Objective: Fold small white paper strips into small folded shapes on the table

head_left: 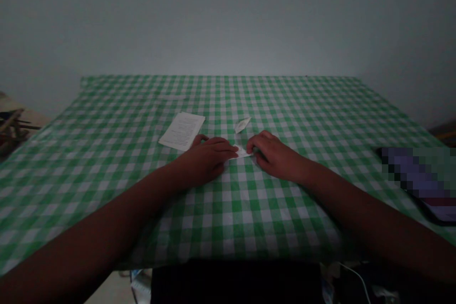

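Note:
A small folded piece of printed white paper [243, 153] lies on the tablecloth between my two hands. The outstretched fingers of my left hand [208, 159] rest flat on its left part, hiding some of it. On the other side, my right hand [272, 154] has its fingers curled and closed on the paper's right end. Just beyond sits another small folded paper piece [242, 125], apart from both hands. A larger printed sheet or stack of sheets [182, 130] lies beyond my left hand, its near corner close to the fingers.
A green and white checked tablecloth [242, 218] covers the table, which meets a pale wall [228, 23] at the back. At the right edge lies a dark-framed device [420, 185], its screen pixelated. A white cable [358, 275] hangs below the table at the right.

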The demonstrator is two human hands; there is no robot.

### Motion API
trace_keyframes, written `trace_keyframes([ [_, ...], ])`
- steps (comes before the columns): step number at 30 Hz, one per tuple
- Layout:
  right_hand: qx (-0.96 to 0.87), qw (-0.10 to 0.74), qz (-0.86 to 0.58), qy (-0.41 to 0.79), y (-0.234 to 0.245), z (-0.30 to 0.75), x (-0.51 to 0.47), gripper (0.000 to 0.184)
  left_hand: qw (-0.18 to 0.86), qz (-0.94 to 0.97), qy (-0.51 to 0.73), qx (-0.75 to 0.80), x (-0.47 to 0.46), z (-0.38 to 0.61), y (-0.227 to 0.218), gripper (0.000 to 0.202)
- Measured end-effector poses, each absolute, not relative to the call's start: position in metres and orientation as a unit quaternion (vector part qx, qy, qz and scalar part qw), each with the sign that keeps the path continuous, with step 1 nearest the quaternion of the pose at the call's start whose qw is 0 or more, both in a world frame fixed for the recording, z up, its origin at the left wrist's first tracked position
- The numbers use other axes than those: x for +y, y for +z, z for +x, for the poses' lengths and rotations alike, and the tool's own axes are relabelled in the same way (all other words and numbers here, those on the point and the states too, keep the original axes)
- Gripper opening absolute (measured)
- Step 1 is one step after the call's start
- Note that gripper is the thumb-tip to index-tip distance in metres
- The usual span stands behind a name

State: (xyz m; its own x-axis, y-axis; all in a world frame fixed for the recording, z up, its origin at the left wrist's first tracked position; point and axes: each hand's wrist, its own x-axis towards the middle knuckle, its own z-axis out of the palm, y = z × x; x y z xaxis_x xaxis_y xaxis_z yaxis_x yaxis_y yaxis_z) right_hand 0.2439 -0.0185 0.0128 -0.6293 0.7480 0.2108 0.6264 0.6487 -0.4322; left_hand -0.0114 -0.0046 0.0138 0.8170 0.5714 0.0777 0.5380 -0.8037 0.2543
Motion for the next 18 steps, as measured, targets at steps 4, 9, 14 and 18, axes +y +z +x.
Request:
trace_keyframes([
  [4,-0.893,0.188,-0.381,0.151,0.0077,0.2407,-0.0156,0.034,0.108,0.947,0.079,0.292,-0.004,-0.0113,0.0124,0.047],
  [9,-0.9,0.169,-0.377,0.137,0.0071,0.2398,-0.0146,0.032,0.097,0.947,0.081,0.295,-0.0037,-0.0117,0.0103,0.046],
  [14,-0.904,0.139,-0.381,0.133,0.0126,0.2425,-0.0193,0.028,0.101,0.946,0.077,0.298,-0.0052,-0.0123,0.0144,0.046],
  [18,-0.906,0.125,-0.379,0.14,0.016,0.2481,-0.0215,0.023,0.116,0.946,0.071,0.294,-0.0029,-0.0143,0.0142,0.048],
])
